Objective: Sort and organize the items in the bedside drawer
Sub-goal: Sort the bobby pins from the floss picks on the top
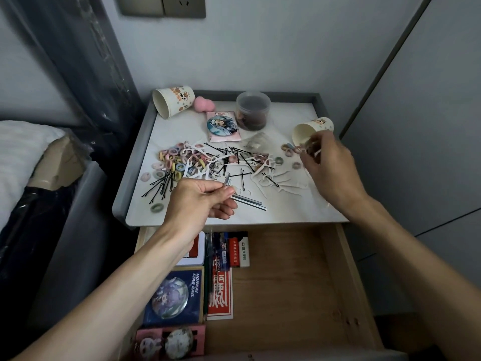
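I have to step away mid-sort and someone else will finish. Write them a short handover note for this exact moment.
Left hand pinches silver hair clips above the nightstand top.
Right hand pinches a white floss pick, maybe more, at the mouth of the tipped right paper cup.
On top: a mixed pile of hair ties, black bobby pins and loose floss picks; a second tipped cup and a lidded jar at the back.
Done: the open drawer holds cards and pens along its left side.
Left: separate the pile by kind, then put it away.

Two paper cups [173, 100], one jar [252, 110] (clear plastic), one sponge [204, 103].
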The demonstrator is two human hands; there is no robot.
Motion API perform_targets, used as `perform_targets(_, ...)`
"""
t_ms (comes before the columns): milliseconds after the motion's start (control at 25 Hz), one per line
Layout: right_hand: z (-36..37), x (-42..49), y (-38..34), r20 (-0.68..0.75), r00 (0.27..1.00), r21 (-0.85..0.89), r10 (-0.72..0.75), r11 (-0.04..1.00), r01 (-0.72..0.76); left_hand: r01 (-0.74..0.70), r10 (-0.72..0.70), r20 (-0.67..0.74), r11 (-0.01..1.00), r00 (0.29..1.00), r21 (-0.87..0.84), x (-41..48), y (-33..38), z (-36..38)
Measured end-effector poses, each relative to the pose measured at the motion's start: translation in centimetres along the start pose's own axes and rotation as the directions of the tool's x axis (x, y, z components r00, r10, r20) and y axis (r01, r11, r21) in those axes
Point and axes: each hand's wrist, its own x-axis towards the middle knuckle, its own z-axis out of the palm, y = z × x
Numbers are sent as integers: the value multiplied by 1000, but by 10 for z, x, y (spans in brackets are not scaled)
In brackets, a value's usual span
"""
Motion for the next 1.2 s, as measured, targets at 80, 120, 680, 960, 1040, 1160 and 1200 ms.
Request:
perform_targets(80, -9, -13, -24, 224, 965, 575, 137, 781, -244, 17, -17, 10, 1000, 1000, 17, -1, 0, 0)
perform_targets(120, -10, -21, -34, 392, 910, 734, 134, 552, -397, 26, -26, 19, 999, 999, 26, -2, 0, 0)
perform_targets(680, 18, -156, -49, 690, 722, 372, 55, 829, -418, 163, -233, 234, 945, 944, 283, -57, -15, -22)
perform_targets(960, 36, -182, -59, 712, 701, 345, 49, 844, -409, 287, -334, 151, 920, 930, 267, -79, -42, -41)
perform_targets(1040, 43, -181, -60, 718, 694, 313, 52, 866, -389, 303, -343, 138, 919, 929, 251, -78, -48, -42)
perform_targets(1160, 53, -176, -57, 769, 635, 250, 79, 876, -412, 312, -354, 137, 914, 925, 259, -74, -55, -41)
perform_targets(1200, 56, -175, -54, 788, 608, 237, 102, 861, -451, 298, -346, 142, 914, 928, 276, -73, -57, -40)
